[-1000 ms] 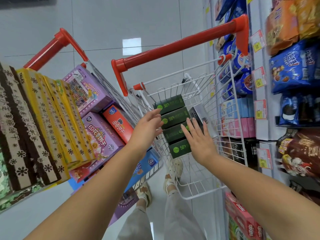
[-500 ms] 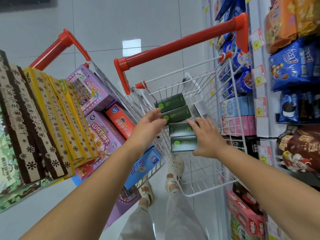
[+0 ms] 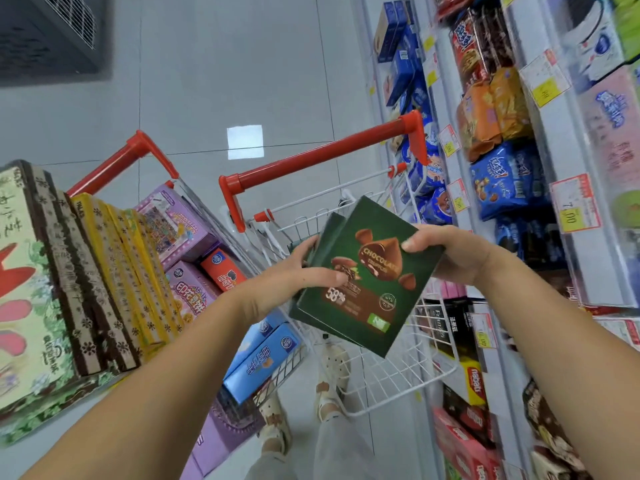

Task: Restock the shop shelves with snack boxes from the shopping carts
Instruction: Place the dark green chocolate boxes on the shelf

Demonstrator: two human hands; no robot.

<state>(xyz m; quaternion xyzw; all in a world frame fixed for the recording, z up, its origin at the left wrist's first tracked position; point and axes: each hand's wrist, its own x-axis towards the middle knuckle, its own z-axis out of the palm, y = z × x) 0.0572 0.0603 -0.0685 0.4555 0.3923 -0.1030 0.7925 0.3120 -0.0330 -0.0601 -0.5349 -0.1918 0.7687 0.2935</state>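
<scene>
One view only: head-worn wide-angle, looking steeply down and forward, close over left hand (image 3: 298, 275) and right hand (image 3: 453, 254) at centre. Loaded cart (image 3: 114, 168) 9 o'clock, white wire cart (image 3: 429, 341) 5 o'clock, shelves (image 3: 588, 271) 3 o'clock, floor (image 3: 242, 64) 12, shoes (image 3: 334, 365) 6. Fisheye bend at edges.

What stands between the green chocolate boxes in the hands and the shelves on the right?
Nothing visible. The left hand and right hand hold the green chocolate boxes above the white cart, and the space toward the shelves looks free. Only the cart's wire side stands beside the lower shelves.
</scene>
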